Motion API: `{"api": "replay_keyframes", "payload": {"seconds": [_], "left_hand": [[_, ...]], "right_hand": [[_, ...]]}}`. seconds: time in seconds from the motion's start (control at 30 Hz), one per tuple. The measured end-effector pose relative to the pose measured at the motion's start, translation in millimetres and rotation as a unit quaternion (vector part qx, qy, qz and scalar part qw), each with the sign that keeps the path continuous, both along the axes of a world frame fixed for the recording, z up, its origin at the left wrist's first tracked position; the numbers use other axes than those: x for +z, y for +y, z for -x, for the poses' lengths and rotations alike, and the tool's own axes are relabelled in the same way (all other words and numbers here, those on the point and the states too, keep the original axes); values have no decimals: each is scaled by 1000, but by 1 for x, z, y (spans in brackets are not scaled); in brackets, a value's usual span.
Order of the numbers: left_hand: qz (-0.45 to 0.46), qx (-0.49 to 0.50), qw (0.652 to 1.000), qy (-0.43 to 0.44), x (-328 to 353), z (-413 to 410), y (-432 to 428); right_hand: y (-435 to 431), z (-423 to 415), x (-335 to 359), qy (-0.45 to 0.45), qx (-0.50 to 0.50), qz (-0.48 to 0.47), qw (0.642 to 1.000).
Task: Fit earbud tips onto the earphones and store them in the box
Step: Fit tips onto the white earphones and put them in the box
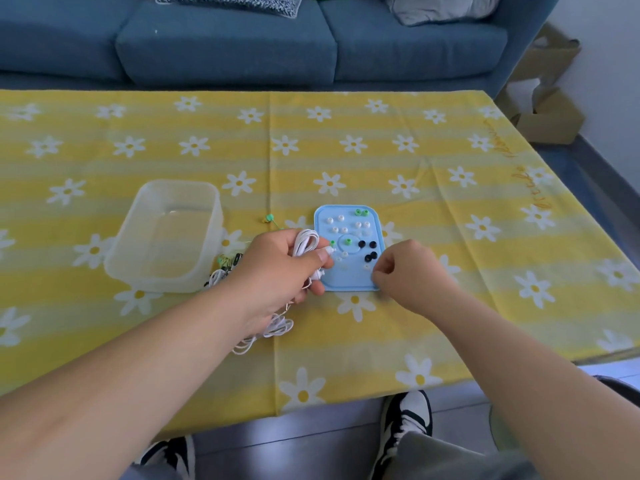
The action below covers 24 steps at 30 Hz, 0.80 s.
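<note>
1. Box (214, 216): clear plastic, open, on the surface (485, 317) at nine o'clock of the tray. Nothing shows inside it, so by my reckoning no earphones are stored yet.
2. Tray (346, 285): pale blue, at the middle of the surface. It carries loose white tips (340, 218), green tips (362, 212) and black tips (367, 251), so most of the fitting looks still to do.
3. White earphones (305, 241): the task's item in hand. The coiled cable is bunched in the left hand (280, 268), whose grip is clamped round it. One bud pokes out over the tray's nine o'clock edge and slack cable trails toward six o'clock. Whether that bud wears a tip is too small to tell.
4. Right hand (408, 271): fingers curled, tips drawn together at the tray's five o'clock corner. Whether the grip is pinching a tip, I cannot tell.
5. Green earphones (268, 219): one bud lies on the surface at eleven o'clock of the left hand, outside the box, and more tangled cable lies beside the box.
6. Writing: gold cursive script (519, 171) runs along the tablecloth's three o'clock border and is not legible. No brand or label shows elsewhere.
</note>
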<state>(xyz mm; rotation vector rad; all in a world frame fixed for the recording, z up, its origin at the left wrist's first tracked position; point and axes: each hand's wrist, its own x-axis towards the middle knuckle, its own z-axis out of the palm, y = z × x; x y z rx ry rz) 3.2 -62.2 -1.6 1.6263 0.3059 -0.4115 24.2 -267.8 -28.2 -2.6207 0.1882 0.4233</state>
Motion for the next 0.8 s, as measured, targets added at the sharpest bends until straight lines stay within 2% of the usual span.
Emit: {"api": "replay_keyframes", "payload": {"seconds": [0.07,0.13,0.17,0.23,0.33,0.43,0.6,0.8], "left_hand": [[17,18,1000,-3,4,1,7],[36,32,999,-11,10,4,13],[44,36,998,-15,14,4,17],[66,43,997,-20,20,7,22],[76,52,995,-44,28,7,35],[62,56,994,-72,31,6,47],[48,60,994,-84,32,6,61],[38,45,993,-104,35,6,70]], "right_hand": [[4,2,11,-22,-3,-6,1000],[10,3,25,-47,-44,-108,992],[15,3,34,-48,-71,-200,976],[28,7,49,-21,-120,-381,917],[51,5,57,23,-150,-511,846],[72,1,59,50,-138,-580,801],[95,0,65,73,-137,-640,752],[107,2,65,77,-152,-654,737]]}}
